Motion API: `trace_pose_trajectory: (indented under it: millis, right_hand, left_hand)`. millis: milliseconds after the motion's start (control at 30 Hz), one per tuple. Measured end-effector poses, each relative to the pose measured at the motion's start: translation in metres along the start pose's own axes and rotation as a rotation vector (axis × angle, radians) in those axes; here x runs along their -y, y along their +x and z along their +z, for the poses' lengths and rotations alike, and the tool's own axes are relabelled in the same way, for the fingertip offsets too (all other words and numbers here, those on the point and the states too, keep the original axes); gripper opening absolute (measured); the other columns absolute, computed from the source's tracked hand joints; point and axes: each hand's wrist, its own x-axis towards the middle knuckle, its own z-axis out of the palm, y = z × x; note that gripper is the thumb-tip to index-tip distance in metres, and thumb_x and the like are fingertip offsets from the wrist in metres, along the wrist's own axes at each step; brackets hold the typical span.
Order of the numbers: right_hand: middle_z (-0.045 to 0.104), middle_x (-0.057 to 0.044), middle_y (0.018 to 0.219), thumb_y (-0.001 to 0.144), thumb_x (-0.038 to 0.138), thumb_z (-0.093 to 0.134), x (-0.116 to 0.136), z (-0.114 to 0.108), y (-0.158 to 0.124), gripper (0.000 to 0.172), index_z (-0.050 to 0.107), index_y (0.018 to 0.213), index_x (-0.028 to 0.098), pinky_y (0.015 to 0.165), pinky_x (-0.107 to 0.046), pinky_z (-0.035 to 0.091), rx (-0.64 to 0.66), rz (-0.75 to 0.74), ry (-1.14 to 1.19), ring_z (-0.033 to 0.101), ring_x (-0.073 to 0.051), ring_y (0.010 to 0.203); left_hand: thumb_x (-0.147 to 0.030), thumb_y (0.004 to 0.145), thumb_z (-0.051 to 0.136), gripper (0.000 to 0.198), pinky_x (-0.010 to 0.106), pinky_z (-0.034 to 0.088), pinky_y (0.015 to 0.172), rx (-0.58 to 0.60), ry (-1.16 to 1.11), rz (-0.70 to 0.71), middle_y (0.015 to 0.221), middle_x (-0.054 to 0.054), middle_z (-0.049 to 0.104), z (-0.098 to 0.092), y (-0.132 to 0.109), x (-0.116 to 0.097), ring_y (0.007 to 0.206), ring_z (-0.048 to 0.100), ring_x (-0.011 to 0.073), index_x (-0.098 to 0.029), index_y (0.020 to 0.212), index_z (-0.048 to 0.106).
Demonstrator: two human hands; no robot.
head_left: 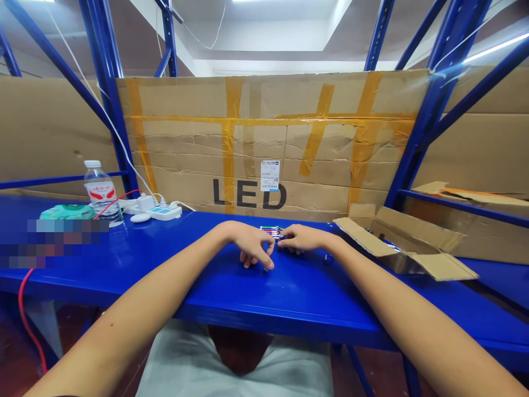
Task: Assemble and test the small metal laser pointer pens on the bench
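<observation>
Both my hands rest on the blue bench top (231, 286), close together near its middle. My left hand (252, 245) has its fingers curled down, the tips pinched on a tiny dark part I cannot name. My right hand (303, 238) lies beside it with fingers bent, touching a small bundle of thin coloured parts (270, 230) that lies just behind the fingertips. Whether the right hand grips any of them is unclear. A small dark piece (328, 258) sits on the bench by my right wrist.
An open cardboard box (407, 245) lies at the right. A taped cardboard sheet marked LED (248, 149) stands behind. At the left are a water bottle (101, 193), a white power strip (159, 210), a green packet (68, 211) and a red cable (28, 325). Blue rack posts frame the bench.
</observation>
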Motion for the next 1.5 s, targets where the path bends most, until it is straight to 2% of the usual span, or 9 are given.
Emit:
trace_pose_trajectory:
  millis: [167, 233, 433, 533, 733, 967, 1200, 1400, 1500]
  right_hand:
    - [0.057, 0.000, 0.060, 0.083, 0.046, 0.055, -0.002, -0.001, 0.000, 0.032, 0.060, 0.073, 0.016, 0.048, -0.023, 0.041, -0.002, -0.025, -0.050, 0.054, -0.012, 0.050]
    - [0.058, 0.000, 0.062, 0.084, 0.045, 0.054, -0.003, 0.000, 0.000, 0.031, 0.062, 0.077, 0.016, 0.048, -0.022, 0.041, 0.001, -0.036, -0.048, 0.053, -0.011, 0.049]
    - [0.061, -0.001, 0.065, 0.082, 0.043, 0.057, -0.002, 0.003, 0.002, 0.029, 0.061, 0.081, 0.015, 0.050, -0.024, 0.044, -0.019, 0.009, 0.041, 0.056, -0.012, 0.051]
    - [0.062, -0.002, 0.064, 0.082, 0.042, 0.057, 0.000, 0.005, 0.003, 0.028, 0.060, 0.079, 0.014, 0.052, -0.026, 0.047, -0.027, 0.012, 0.110, 0.058, -0.014, 0.053]
    - [0.061, 0.000, 0.057, 0.077, 0.034, 0.063, -0.001, 0.011, 0.007, 0.020, 0.060, 0.072, 0.014, 0.051, -0.025, 0.046, -0.049, -0.053, 0.247, 0.056, -0.012, 0.051]
    - [0.065, -0.002, 0.060, 0.069, 0.025, 0.068, 0.000, 0.016, 0.008, 0.014, 0.061, 0.068, 0.013, 0.051, -0.023, 0.044, -0.046, -0.069, 0.505, 0.059, -0.012, 0.052]
    - [0.073, -0.012, 0.076, 0.064, 0.007, 0.058, 0.002, 0.016, 0.007, 0.013, 0.065, 0.075, 0.009, 0.071, -0.028, 0.054, 0.053, 0.030, 0.915, 0.070, -0.018, 0.071]
    - [0.073, -0.018, 0.084, 0.082, 0.019, 0.043, 0.005, 0.012, 0.006, 0.027, 0.066, 0.084, 0.006, 0.080, -0.036, 0.056, 0.150, 0.101, 1.151, 0.071, -0.023, 0.079]
    - [0.073, -0.019, 0.083, 0.088, 0.020, 0.040, 0.006, 0.011, 0.007, 0.029, 0.066, 0.084, 0.006, 0.080, -0.037, 0.057, 0.084, 0.113, 1.130, 0.072, -0.022, 0.076]
  left_hand:
    - [-0.019, 0.078, 0.058, 0.009, 0.027, 0.051, 0.051, -0.026, 0.137, 0.016, 0.060, -0.002, 0.059, 0.013, 0.008, -0.012, 0.053, 0.061, 0.0162, -0.019, 0.085, 0.052]
    - [-0.015, 0.080, 0.054, 0.005, 0.026, 0.049, 0.053, -0.096, 0.136, 0.068, 0.061, -0.001, 0.060, 0.012, 0.010, -0.009, 0.055, 0.062, 0.0156, -0.018, 0.084, 0.054]
    - [-0.016, 0.080, 0.053, 0.010, 0.023, 0.042, 0.058, -0.708, 0.172, 0.261, 0.066, -0.001, 0.062, 0.000, 0.020, 0.005, 0.061, 0.057, 0.0125, -0.016, 0.086, 0.061]
    - [-0.019, 0.083, 0.053, 0.013, 0.022, 0.043, 0.060, -0.878, 0.013, 0.349, 0.074, 0.001, 0.065, 0.000, 0.027, 0.007, 0.064, 0.057, 0.0117, -0.014, 0.092, 0.062]
    - [-0.016, 0.084, 0.055, 0.016, 0.024, 0.045, 0.068, -0.875, -0.004, 0.450, 0.080, 0.002, 0.067, 0.010, 0.042, 0.006, 0.071, 0.059, 0.0124, -0.015, 0.096, 0.066]
    - [-0.019, 0.083, 0.059, 0.015, 0.025, 0.047, 0.074, -0.959, -0.004, 0.457, 0.090, 0.003, 0.069, 0.012, 0.055, 0.015, 0.079, 0.061, 0.0134, -0.016, 0.094, 0.070]
    - [-0.018, 0.083, 0.058, 0.018, 0.025, 0.046, 0.076, -0.979, 0.099, 0.460, 0.094, 0.004, 0.071, 0.009, 0.053, 0.017, 0.084, 0.062, 0.0144, -0.016, 0.096, 0.070]
    - [-0.015, 0.080, 0.057, 0.017, 0.025, 0.044, 0.072, -0.973, 0.218, 0.457, 0.086, 0.004, 0.070, 0.009, 0.051, 0.019, 0.078, 0.060, 0.0144, -0.014, 0.091, 0.069]
    - [-0.013, 0.079, 0.057, 0.019, 0.024, 0.044, 0.069, -0.989, 0.182, 0.447, 0.082, 0.003, 0.069, 0.009, 0.053, 0.022, 0.074, 0.060, 0.0135, -0.014, 0.095, 0.067]
